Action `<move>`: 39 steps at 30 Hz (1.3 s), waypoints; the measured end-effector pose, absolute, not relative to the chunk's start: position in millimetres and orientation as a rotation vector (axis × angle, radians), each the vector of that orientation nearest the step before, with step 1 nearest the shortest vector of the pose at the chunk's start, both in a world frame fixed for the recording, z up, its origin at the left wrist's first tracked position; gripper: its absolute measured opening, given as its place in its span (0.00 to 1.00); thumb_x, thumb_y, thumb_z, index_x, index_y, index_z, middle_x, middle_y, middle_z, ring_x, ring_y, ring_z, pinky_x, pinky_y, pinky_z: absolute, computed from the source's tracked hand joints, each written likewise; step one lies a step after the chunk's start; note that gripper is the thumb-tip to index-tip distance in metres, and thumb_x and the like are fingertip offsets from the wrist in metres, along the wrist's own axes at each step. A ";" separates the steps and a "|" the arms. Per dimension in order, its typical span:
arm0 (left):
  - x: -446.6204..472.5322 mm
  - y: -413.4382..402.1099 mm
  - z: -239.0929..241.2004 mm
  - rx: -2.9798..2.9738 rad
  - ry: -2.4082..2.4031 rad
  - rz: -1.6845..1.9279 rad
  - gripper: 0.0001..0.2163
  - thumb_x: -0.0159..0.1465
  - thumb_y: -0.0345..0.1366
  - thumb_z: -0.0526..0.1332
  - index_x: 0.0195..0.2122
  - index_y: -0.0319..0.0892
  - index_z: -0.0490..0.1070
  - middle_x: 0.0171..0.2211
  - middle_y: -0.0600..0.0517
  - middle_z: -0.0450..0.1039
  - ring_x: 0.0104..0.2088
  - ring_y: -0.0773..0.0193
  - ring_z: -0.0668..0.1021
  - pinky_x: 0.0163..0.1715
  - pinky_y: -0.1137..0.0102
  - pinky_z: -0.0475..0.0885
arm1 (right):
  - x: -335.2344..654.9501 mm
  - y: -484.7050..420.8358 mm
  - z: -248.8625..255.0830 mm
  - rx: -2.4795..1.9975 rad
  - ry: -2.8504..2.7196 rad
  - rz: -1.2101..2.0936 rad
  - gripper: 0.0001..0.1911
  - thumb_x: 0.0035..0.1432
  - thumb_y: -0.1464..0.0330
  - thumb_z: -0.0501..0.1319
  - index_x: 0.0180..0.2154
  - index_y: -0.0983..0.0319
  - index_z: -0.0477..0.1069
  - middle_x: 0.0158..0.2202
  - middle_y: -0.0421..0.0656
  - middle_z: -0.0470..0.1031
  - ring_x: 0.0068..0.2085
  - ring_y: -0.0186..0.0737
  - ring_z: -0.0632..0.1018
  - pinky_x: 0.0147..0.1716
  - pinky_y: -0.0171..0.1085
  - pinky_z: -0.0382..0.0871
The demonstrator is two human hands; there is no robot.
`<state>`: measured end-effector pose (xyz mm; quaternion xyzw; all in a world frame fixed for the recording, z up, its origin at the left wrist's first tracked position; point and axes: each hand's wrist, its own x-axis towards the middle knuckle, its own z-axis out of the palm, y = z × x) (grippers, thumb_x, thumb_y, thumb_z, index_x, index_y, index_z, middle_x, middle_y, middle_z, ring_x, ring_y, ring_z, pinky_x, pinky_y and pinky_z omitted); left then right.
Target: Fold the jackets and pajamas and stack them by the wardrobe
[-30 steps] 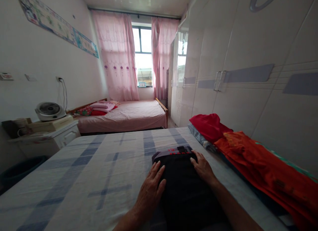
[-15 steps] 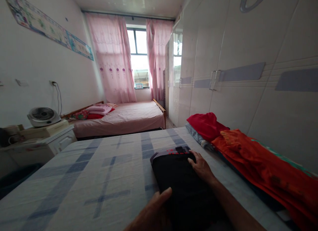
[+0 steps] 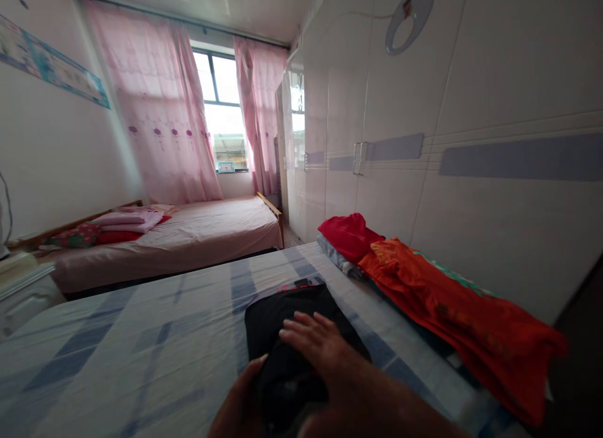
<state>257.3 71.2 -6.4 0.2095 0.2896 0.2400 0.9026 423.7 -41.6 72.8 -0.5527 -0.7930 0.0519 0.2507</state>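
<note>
A black folded garment [image 3: 287, 305], with a grey band and red marks at its far end, lies on the bed close to me. My right hand [image 3: 320, 344] rests flat on top of it, fingers stretched out. At its near left side, my left hand [image 3: 247, 388] grips the cloth, the thumb showing along the edge and the other fingers mostly hidden. Under my hands the near part of the garment is bunched or folded over; dark cloth and blur hide the details there.
The garment lies on a blue-and-white patterned bedsheet [image 3: 117, 362]. To the right are folded orange clothes [image 3: 443, 306] and a red cloth [image 3: 346, 234]. White wardrobe doors [image 3: 396, 199] line the right side. A second bed [image 3: 211, 230] stands by the window.
My right hand has moved from the garment's far right corner back onto its middle. The near part of the garment now looks folded over. The view has turned right.
</note>
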 end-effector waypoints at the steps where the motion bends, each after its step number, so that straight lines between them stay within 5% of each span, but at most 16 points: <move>1: 257.9 73.1 -9.6 0.424 0.591 0.526 0.13 0.59 0.29 0.58 0.45 0.33 0.72 0.27 0.49 0.79 0.30 0.57 0.81 0.36 0.66 0.75 | 418.1 -45.4 69.0 -1.491 -2.223 0.070 0.41 0.54 0.54 0.59 0.64 0.55 0.45 0.65 0.43 0.51 0.65 0.48 0.52 0.62 0.53 0.42; 4: 260.9 76.0 -17.0 0.410 0.553 0.575 0.13 0.60 0.25 0.57 0.46 0.34 0.72 0.30 0.49 0.79 0.31 0.60 0.81 0.37 0.68 0.75 | 413.0 -42.7 49.1 -1.683 -2.146 -0.212 0.32 0.62 0.64 0.52 0.64 0.53 0.43 0.65 0.43 0.51 0.64 0.53 0.55 0.60 0.59 0.46; 8: 264.5 73.6 -17.1 0.455 0.539 0.565 0.11 0.60 0.25 0.58 0.44 0.29 0.72 0.32 0.44 0.79 0.34 0.55 0.81 0.38 0.65 0.75 | 419.2 -29.0 32.9 -1.909 -1.907 -0.333 0.30 0.60 0.74 0.48 0.63 0.60 0.49 0.60 0.49 0.62 0.58 0.51 0.66 0.54 0.51 0.60; 12: 262.5 71.8 -10.6 0.498 0.498 0.592 0.10 0.62 0.26 0.57 0.43 0.29 0.72 0.35 0.42 0.79 0.38 0.55 0.80 0.39 0.66 0.75 | 432.2 -17.4 41.2 -1.763 -1.850 -0.215 0.27 0.55 0.72 0.54 0.57 0.60 0.60 0.52 0.46 0.73 0.49 0.43 0.75 0.47 0.39 0.67; 15: 256.2 76.0 -6.0 0.534 0.400 0.522 0.16 0.64 0.31 0.57 0.53 0.35 0.66 0.46 0.41 0.75 0.43 0.55 0.79 0.38 0.69 0.76 | 459.4 -1.7 66.5 -1.676 -1.653 -0.214 0.17 0.52 0.72 0.55 0.44 0.58 0.72 0.40 0.41 0.79 0.39 0.37 0.78 0.38 0.32 0.68; 20: 249.8 84.8 -4.1 0.566 0.305 0.387 0.23 0.65 0.36 0.55 0.60 0.37 0.57 0.56 0.38 0.66 0.48 0.53 0.76 0.42 0.66 0.74 | 533.2 16.3 139.4 -1.661 -1.313 -0.442 0.11 0.54 0.66 0.53 0.26 0.64 0.70 0.23 0.39 0.73 0.28 0.35 0.73 0.27 0.31 0.63; 28: 252.7 82.8 -6.1 0.583 0.223 0.295 0.18 0.63 0.40 0.57 0.52 0.37 0.70 0.51 0.40 0.72 0.45 0.55 0.77 0.42 0.66 0.71 | 613.6 -48.8 216.0 -1.518 -0.858 -0.956 0.14 0.53 0.63 0.56 0.32 0.68 0.70 0.28 0.40 0.70 0.31 0.33 0.69 0.31 0.32 0.62; 32: 252.9 84.1 -10.5 0.612 0.213 0.301 0.17 0.63 0.39 0.56 0.51 0.37 0.70 0.51 0.41 0.72 0.46 0.54 0.77 0.43 0.65 0.70 | 645.0 -102.7 166.6 -1.831 -1.092 -0.754 0.18 0.54 0.69 0.54 0.47 0.64 0.68 0.41 0.47 0.74 0.41 0.39 0.74 0.41 0.35 0.64; 39: 253.5 82.1 -13.1 0.632 0.220 0.323 0.17 0.65 0.38 0.53 0.52 0.37 0.69 0.50 0.41 0.72 0.45 0.56 0.77 0.43 0.66 0.70 | 681.2 -163.1 67.0 -2.184 -1.444 -0.256 0.24 0.51 0.73 0.54 0.51 0.59 0.69 0.53 0.54 0.70 0.53 0.46 0.72 0.53 0.41 0.60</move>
